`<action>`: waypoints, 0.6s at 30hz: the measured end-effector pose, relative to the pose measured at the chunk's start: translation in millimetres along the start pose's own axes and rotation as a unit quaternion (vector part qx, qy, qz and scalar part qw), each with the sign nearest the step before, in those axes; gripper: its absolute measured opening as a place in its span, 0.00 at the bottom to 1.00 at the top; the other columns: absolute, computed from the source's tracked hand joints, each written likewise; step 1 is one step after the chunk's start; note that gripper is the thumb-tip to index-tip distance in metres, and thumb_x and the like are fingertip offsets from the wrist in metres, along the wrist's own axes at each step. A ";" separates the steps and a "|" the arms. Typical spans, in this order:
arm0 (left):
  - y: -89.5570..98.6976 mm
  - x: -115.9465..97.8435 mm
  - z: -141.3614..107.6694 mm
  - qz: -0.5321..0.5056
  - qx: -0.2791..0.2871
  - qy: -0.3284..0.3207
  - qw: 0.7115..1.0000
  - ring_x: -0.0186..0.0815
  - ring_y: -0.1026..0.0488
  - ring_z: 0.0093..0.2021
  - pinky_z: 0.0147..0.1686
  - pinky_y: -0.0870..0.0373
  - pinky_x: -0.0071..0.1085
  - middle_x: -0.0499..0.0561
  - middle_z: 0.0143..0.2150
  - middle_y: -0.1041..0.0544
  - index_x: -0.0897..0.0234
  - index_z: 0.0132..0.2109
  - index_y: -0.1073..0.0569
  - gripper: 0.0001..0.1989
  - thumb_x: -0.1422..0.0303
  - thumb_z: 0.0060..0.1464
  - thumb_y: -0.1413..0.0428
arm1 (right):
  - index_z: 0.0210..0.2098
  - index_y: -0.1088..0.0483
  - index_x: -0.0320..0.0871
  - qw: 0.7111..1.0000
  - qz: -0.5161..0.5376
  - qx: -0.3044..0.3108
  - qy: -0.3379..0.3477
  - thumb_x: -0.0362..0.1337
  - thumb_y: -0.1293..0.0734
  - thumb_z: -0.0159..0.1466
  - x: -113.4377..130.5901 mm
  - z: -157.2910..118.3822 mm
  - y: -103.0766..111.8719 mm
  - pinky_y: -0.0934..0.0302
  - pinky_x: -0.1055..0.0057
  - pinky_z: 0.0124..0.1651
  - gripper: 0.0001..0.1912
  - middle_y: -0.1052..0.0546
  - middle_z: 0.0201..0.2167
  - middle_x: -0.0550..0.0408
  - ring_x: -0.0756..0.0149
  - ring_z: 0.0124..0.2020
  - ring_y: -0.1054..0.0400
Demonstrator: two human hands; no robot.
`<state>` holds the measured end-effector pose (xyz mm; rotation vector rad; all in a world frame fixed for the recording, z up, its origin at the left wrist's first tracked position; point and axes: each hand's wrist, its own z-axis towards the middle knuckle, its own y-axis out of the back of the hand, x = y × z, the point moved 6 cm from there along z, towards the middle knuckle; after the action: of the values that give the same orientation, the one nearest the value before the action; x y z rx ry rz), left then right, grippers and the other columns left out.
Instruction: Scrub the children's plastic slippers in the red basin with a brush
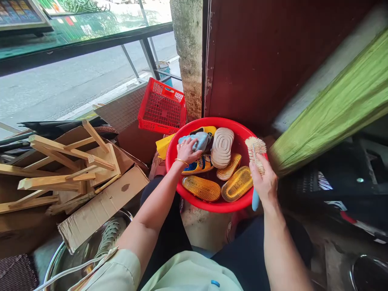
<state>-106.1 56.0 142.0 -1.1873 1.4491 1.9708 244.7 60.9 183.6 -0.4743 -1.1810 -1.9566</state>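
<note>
Our left fingers (190, 143) lay half-curled over a blue shoe (203, 140), grip unclear; our right fingers (264, 162) clasped a brush (253, 146). Loosely held, the shoe risked slipping in the red tub (209, 206).

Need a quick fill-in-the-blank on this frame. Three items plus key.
1. The brush in the right hand has a ____ handle.
2. The left hand touches a light-blue shoe inside the ____ basin.
3. In the picture, the crate sits to the ____ of the pillar.

Missing words: blue; red; left.
</note>
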 end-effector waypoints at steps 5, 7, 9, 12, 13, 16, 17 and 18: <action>-44.3 -34.7 -23.2 0.134 -0.020 -0.163 0.977 0.55 0.49 0.75 0.72 0.61 0.57 0.58 0.69 0.32 0.56 0.63 0.27 0.24 0.64 0.59 0.42 | 0.61 0.27 0.42 0.999 0.006 0.019 -0.038 0.53 0.37 0.69 1.5 1.9 -3.4 0.29 0.56 0.57 0.29 0.19 0.53 0.43 0.52 0.51 0.23; -81.1 -50.3 -36.8 0.188 0.070 -0.223 0.954 0.50 0.40 0.71 0.70 0.47 0.50 0.59 0.68 0.31 0.58 0.67 0.31 0.27 0.60 0.62 0.44 | 0.63 0.28 0.44 0.997 0.012 0.047 -0.066 0.55 0.37 0.68 -5.3 4.1 -7.0 0.27 0.55 0.54 0.31 0.20 0.54 0.44 0.52 0.51 0.23; -113.7 -53.3 -46.2 0.259 0.147 -0.226 0.928 0.50 0.39 0.70 0.65 0.39 0.48 0.60 0.70 0.34 0.58 0.70 0.36 0.34 0.54 0.61 0.41 | 0.64 0.30 0.45 0.993 0.022 0.076 -0.088 0.57 0.37 0.67 -13.1 4.8 -9.8 0.26 0.55 0.51 0.33 0.20 0.55 0.44 0.52 0.50 0.22; -141.4 -42.1 -49.8 0.346 0.199 -0.193 0.896 0.55 0.44 0.72 0.63 0.37 0.52 0.60 0.74 0.41 0.54 0.69 0.36 0.39 0.51 0.54 0.36 | 0.65 0.31 0.45 0.989 0.038 0.091 -0.108 0.58 0.36 0.66 -22.9 3.5 -8.0 0.25 0.55 0.50 0.34 0.21 0.55 0.44 0.52 0.48 0.22; -145.8 -36.8 -49.4 0.363 0.207 -0.187 0.889 0.56 0.44 0.72 0.63 0.37 0.53 0.59 0.74 0.42 0.53 0.69 0.36 0.38 0.52 0.54 0.35 | 0.65 0.31 0.45 0.989 0.042 0.094 -0.110 0.58 0.36 0.66 -25.2 2.6 -6.6 0.25 0.55 0.50 0.35 0.21 0.55 0.44 0.52 0.48 0.22; -153.0 -22.7 -46.8 0.384 0.226 -0.178 0.877 0.54 0.40 0.70 0.63 0.37 0.50 0.58 0.72 0.40 0.51 0.67 0.35 0.33 0.59 0.56 0.36 | 0.65 0.31 0.44 0.987 0.041 0.106 -0.116 0.57 0.35 0.66 -28.2 0.1 -2.9 0.26 0.55 0.51 0.34 0.21 0.56 0.43 0.51 0.49 0.22; -155.0 -18.8 -45.5 0.386 0.233 -0.168 0.877 0.53 0.37 0.68 0.62 0.35 0.49 0.58 0.71 0.38 0.51 0.66 0.34 0.31 0.61 0.57 0.37 | 0.65 0.30 0.44 0.986 0.036 0.113 -0.118 0.56 0.35 0.66 -27.9 -0.4 -2.5 0.26 0.54 0.52 0.34 0.21 0.57 0.43 0.50 0.50 0.22; -157.3 -15.1 -43.6 0.384 0.240 -0.149 0.879 0.52 0.33 0.66 0.60 0.33 0.47 0.58 0.69 0.37 0.52 0.65 0.33 0.29 0.61 0.58 0.38 | 0.64 0.30 0.44 0.985 0.029 0.119 -0.120 0.55 0.35 0.66 -26.8 -0.6 -2.7 0.27 0.54 0.53 0.33 0.21 0.57 0.43 0.49 0.52 0.23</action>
<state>35.7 76.3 62.4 -0.0575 2.2602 1.9075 259.4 72.6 164.3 -0.6211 -1.5145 -1.7153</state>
